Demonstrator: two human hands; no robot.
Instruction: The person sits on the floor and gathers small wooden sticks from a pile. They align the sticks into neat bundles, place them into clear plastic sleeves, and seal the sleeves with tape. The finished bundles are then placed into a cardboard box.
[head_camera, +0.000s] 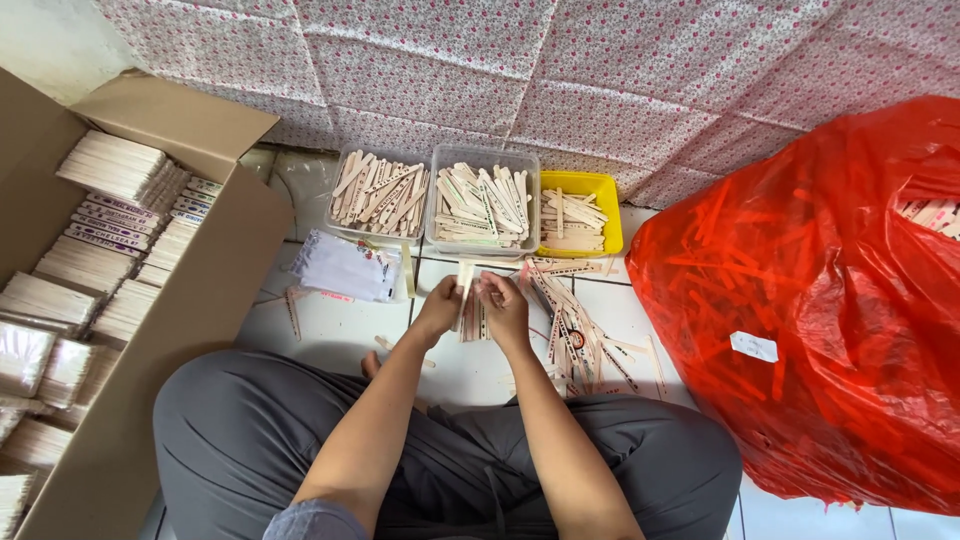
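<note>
Both the left hand (438, 308) and the right hand (503, 303) are closing fully around a bundle of sticks (469, 312), squaring it upright, trays (483, 160) at twelve o'clock for sorting.

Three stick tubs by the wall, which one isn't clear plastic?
The yellow tub, rightmost of the row; the other two tubs are clear.

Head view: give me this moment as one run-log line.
left hand: holds wooden sticks | right hand: holds same bundle | loose stick pile: beside right hand | three tubs: sticks inside
</note>
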